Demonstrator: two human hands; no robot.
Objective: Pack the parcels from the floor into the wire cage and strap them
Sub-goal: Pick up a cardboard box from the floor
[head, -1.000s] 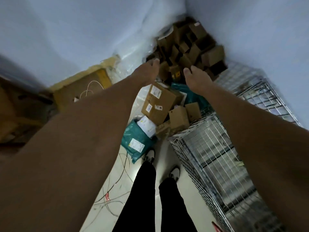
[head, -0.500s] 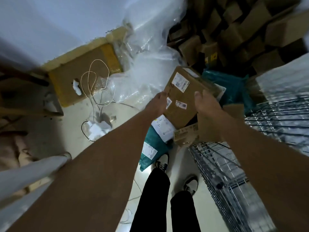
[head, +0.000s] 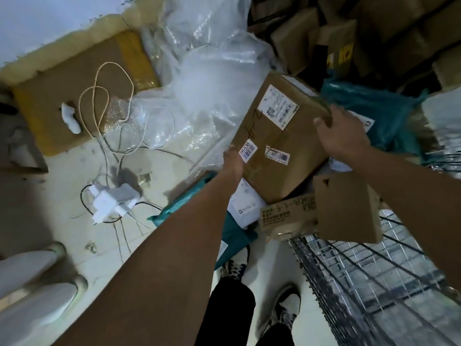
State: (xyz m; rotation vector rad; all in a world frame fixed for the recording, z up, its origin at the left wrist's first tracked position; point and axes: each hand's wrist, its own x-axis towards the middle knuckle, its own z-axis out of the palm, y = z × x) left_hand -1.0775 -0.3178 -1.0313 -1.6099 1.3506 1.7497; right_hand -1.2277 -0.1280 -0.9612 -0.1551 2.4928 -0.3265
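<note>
Change: both hands have closed in on the big cardboard box [head: 277, 143] since half a second ago; the right one has slid up from its near edge to its far right corner.
Left hand [head: 233, 162]: pressed flat against the box's left edge beside a barcode sticker [head: 248, 148]; fingers are hidden behind the edge, so I cannot tell how far they curl.
Right hand [head: 341, 136]: clamped over the far right corner, thumb on the top face, fingers wrapped over the edge.
Box: tilted, resting on the heap of parcels, with a large white shipping label [head: 278, 107] and a smaller sticker [head: 277, 153] on top.
Beneath and beside: a low printed carton [head: 287, 216] and a plain brown carton [head: 346, 208] lean against the wire cage [head: 369, 265], lower right.
Teal mailer bags: one [head: 374, 111] behind the box, another [head: 237, 236] on the floor by the person's shoes [head: 285, 310].
Far corner: a dark stack of brown boxes [head: 361, 33].
Left side: crumpled clear plastic wrap [head: 199, 78], a flattened cardboard sheet [head: 74, 96], looped cord [head: 104, 96] and a white plug adapter [head: 109, 201] on the pale floor [head: 74, 196].
</note>
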